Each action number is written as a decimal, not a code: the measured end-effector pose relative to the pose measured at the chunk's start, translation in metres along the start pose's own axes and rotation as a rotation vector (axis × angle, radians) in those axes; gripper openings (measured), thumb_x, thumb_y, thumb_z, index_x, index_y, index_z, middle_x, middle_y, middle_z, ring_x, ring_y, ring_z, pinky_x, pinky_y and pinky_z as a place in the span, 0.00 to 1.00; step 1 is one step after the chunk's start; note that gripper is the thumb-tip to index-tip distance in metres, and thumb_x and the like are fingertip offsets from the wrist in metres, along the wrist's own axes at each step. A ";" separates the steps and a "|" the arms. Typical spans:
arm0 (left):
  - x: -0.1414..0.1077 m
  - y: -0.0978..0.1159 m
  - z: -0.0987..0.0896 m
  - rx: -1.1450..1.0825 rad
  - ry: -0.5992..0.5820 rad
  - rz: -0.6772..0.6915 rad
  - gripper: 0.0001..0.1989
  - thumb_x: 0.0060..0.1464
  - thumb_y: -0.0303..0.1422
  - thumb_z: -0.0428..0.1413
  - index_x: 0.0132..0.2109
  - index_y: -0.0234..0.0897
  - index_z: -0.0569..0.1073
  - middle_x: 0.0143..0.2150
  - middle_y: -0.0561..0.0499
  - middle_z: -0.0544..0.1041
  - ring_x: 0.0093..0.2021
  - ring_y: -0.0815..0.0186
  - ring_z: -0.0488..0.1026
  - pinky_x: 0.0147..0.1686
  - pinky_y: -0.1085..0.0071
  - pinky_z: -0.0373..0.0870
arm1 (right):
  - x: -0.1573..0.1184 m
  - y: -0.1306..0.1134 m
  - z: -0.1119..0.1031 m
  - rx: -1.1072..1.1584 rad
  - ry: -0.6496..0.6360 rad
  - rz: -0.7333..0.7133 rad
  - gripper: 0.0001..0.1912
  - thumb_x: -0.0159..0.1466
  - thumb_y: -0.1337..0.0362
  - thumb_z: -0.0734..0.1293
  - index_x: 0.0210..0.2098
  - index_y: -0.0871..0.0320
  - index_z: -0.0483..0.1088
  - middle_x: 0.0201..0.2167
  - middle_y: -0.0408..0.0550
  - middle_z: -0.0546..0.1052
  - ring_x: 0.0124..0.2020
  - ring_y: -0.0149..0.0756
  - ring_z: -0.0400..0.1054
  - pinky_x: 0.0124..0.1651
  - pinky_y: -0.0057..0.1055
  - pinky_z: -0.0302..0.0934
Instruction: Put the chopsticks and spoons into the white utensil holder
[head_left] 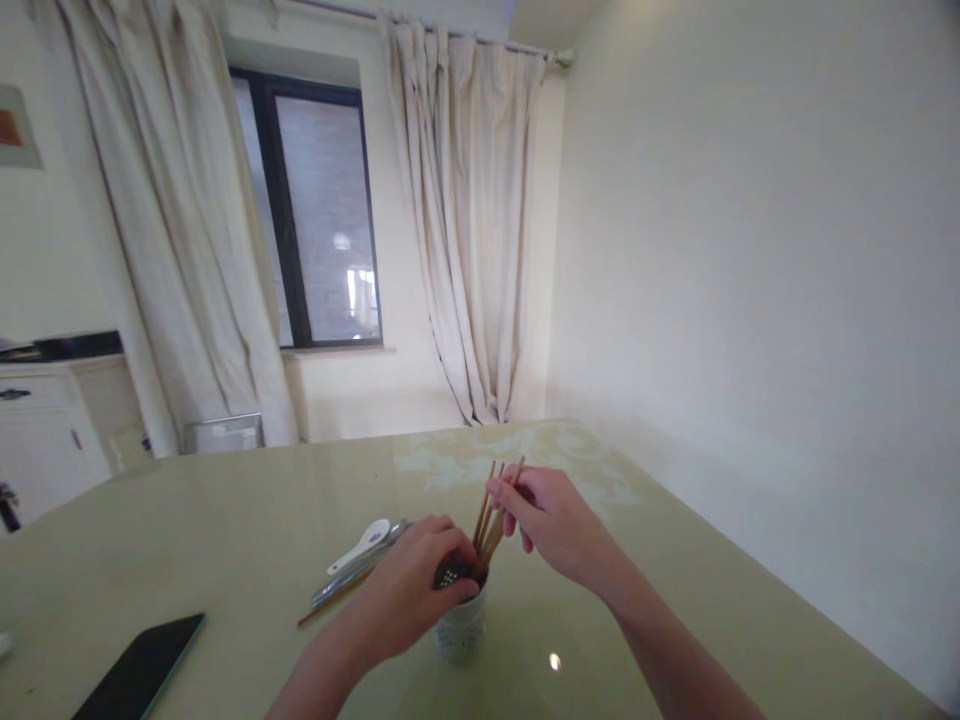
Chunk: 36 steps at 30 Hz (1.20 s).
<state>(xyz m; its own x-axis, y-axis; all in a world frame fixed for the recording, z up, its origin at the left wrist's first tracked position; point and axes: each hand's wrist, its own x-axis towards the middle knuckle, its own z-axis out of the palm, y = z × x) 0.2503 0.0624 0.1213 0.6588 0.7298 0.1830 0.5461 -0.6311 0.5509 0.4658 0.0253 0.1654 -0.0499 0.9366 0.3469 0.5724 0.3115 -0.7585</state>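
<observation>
A pale patterned utensil cup (460, 632) stands on the table in front of me, with several brown wooden chopsticks (486, 525) leaning out of it to the right. My left hand (424, 570) curls over the cup's rim, thumb on the near side and fingers on the far side. A dark piece with white dots (450, 573) shows between thumb and fingers; what it belongs to is hidden. Above the cup's right side, my right hand (544, 510) pinches a chopstick by its upper part. Left of the cup lie a white spoon (361, 545), silvery metal utensils (349, 580) and a single chopstick (319, 612).
A black phone-like slab (142, 665) lies at the table's near left. The greenish table (262, 510) runs to a wall (750, 300) on the right. Beyond it are curtains (480, 230), a window (326, 210) and a white cabinet (45, 430).
</observation>
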 end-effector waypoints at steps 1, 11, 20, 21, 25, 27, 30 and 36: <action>-0.001 0.000 -0.002 0.009 -0.003 0.000 0.06 0.58 0.36 0.62 0.42 0.42 0.79 0.44 0.52 0.78 0.46 0.60 0.72 0.46 0.68 0.64 | 0.000 0.000 0.003 -0.024 -0.022 -0.002 0.23 0.74 0.52 0.62 0.27 0.58 0.73 0.21 0.43 0.77 0.17 0.28 0.68 0.23 0.24 0.60; -0.001 -0.003 -0.003 -0.006 -0.072 0.003 0.04 0.57 0.36 0.65 0.39 0.45 0.82 0.44 0.54 0.80 0.47 0.62 0.75 0.48 0.69 0.64 | -0.004 0.003 0.024 -0.071 -0.261 0.057 0.18 0.71 0.58 0.64 0.27 0.58 0.75 0.25 0.46 0.83 0.18 0.30 0.74 0.24 0.22 0.62; 0.000 -0.001 -0.005 0.024 -0.086 -0.013 0.07 0.62 0.36 0.60 0.39 0.45 0.84 0.44 0.53 0.80 0.48 0.61 0.75 0.48 0.68 0.64 | -0.004 0.001 0.018 -0.057 -0.240 0.104 0.12 0.68 0.60 0.65 0.30 0.57 0.72 0.24 0.45 0.83 0.17 0.31 0.73 0.20 0.22 0.61; 0.000 0.000 -0.006 0.025 -0.078 -0.023 0.06 0.61 0.36 0.61 0.39 0.46 0.84 0.44 0.53 0.80 0.48 0.61 0.75 0.48 0.68 0.64 | -0.003 0.001 0.015 -0.060 -0.207 0.110 0.10 0.68 0.60 0.66 0.31 0.57 0.72 0.23 0.44 0.82 0.16 0.30 0.72 0.19 0.22 0.60; 0.000 0.000 -0.006 0.061 -0.066 -0.037 0.06 0.60 0.35 0.61 0.40 0.45 0.84 0.44 0.53 0.80 0.48 0.60 0.75 0.48 0.67 0.63 | -0.001 0.002 0.006 -0.124 -0.071 0.123 0.08 0.68 0.60 0.67 0.34 0.56 0.72 0.20 0.41 0.79 0.15 0.29 0.68 0.19 0.22 0.58; -0.001 0.000 -0.004 0.076 -0.070 -0.025 0.06 0.62 0.35 0.60 0.39 0.44 0.84 0.43 0.53 0.80 0.47 0.61 0.75 0.47 0.67 0.63 | -0.001 0.002 0.004 -0.172 -0.046 0.136 0.09 0.69 0.59 0.68 0.34 0.56 0.73 0.20 0.41 0.79 0.15 0.29 0.68 0.20 0.23 0.57; -0.001 0.000 -0.001 0.086 -0.077 0.000 0.08 0.64 0.34 0.58 0.39 0.44 0.83 0.42 0.52 0.80 0.46 0.61 0.75 0.46 0.68 0.63 | -0.001 -0.001 0.002 -0.235 -0.042 0.151 0.09 0.69 0.59 0.68 0.34 0.56 0.74 0.21 0.43 0.80 0.16 0.30 0.70 0.22 0.24 0.56; 0.006 -0.013 -0.001 0.060 0.046 -0.001 0.12 0.68 0.35 0.53 0.39 0.42 0.80 0.42 0.51 0.79 0.45 0.62 0.75 0.46 0.68 0.65 | -0.005 -0.013 -0.004 -0.305 -0.017 0.141 0.07 0.70 0.60 0.68 0.37 0.55 0.75 0.22 0.41 0.80 0.16 0.30 0.68 0.24 0.26 0.55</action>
<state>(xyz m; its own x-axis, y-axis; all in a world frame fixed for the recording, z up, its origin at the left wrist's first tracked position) 0.2465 0.0750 0.1159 0.6348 0.7406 0.2204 0.5772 -0.6441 0.5019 0.4618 0.0154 0.1757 0.0349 0.9705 0.2387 0.7933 0.1184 -0.5972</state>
